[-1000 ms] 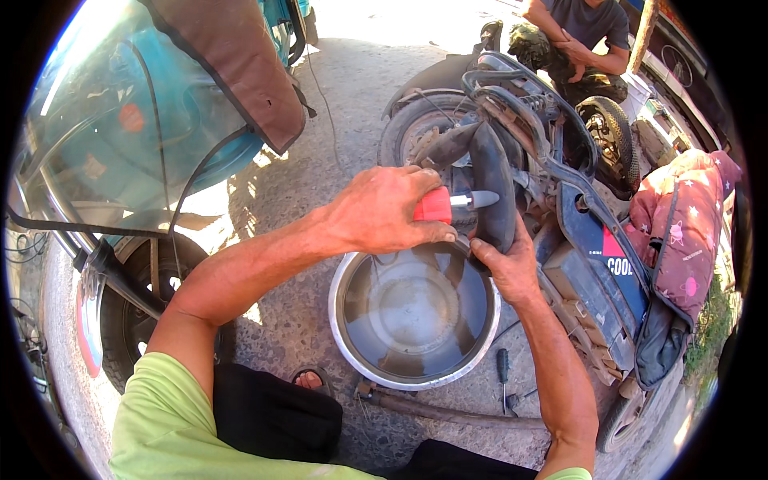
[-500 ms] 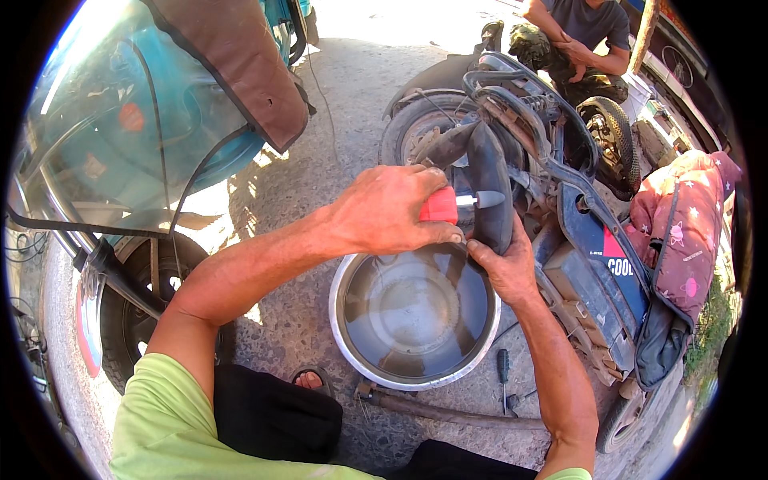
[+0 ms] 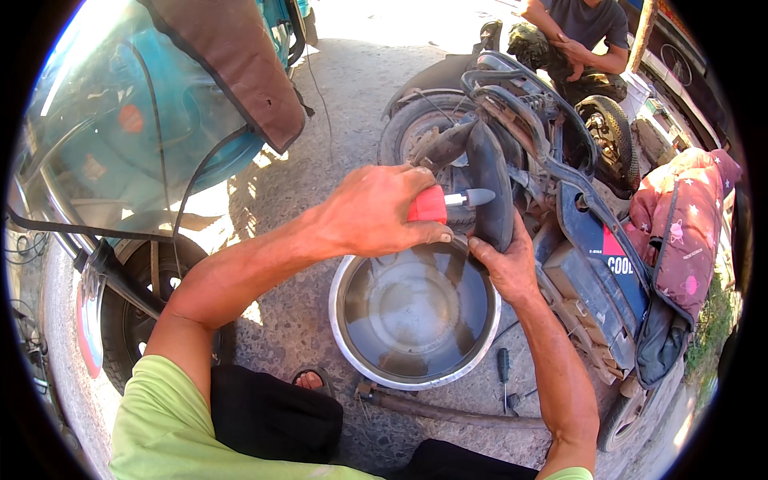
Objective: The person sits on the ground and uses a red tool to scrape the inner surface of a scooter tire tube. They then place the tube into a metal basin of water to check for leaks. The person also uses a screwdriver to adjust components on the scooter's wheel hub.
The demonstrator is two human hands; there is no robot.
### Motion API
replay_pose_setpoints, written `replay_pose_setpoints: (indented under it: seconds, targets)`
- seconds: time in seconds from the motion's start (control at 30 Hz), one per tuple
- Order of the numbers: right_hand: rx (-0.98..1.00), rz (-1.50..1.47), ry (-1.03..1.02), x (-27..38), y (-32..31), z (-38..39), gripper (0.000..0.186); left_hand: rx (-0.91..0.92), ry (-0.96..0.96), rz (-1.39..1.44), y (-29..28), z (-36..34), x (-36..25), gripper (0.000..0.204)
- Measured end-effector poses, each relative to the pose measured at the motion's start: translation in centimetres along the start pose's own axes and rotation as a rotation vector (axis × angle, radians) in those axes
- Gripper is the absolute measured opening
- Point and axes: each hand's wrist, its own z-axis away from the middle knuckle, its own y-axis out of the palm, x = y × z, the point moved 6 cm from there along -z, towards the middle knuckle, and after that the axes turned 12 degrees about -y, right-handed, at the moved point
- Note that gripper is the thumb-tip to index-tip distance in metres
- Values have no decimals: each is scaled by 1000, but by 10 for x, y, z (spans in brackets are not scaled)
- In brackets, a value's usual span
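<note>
My left hand is closed around a small red grinder with a silver shaft and a grey cone-shaped tip. That tip lies against or just beside the black inner tube; the exact contact I cannot tell. My right hand grips the tube's lower bend, thumb on the near side and fingers hidden behind. The tube folds up and over toward the wheel of a scooter lying ahead. Below both hands stands a round metal basin holding water.
On the ground at the basin's right lies a screwdriver, with a long bar in front. A pink padded cover drapes the scooter's right end. A teal vehicle stands at left. Another person sits at the far right.
My left hand and the grinder have shifted slightly left, so the grey tip sits nearer the tube's left edge. My right hand holds the tube almost as before.
</note>
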Motion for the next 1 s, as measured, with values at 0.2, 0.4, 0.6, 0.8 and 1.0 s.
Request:
replay_pose_setpoints:
  seconds: [0.2, 0.4, 0.6, 0.8, 1.0]
  targets:
    - [-4, 64, -26, 1, 1, 1, 65, 11, -15, -1, 1, 1, 1, 64]
    - [-14, 98, -44, -2, 2, 1, 71, 25, -20, -10, 3, 1, 0, 64]
    - [-4, 120, -40, -1, 2, 2, 74, 29, -26, -15, 2, 0, -2, 63]
    - [0, 123, -33, -1, 3, 1, 74, 50, -38, -21, 4, -1, -3, 62]
    - [-6, 100, -36, -2, 3, 2, 76, 10, -19, 22, 1, -1, -4, 62]
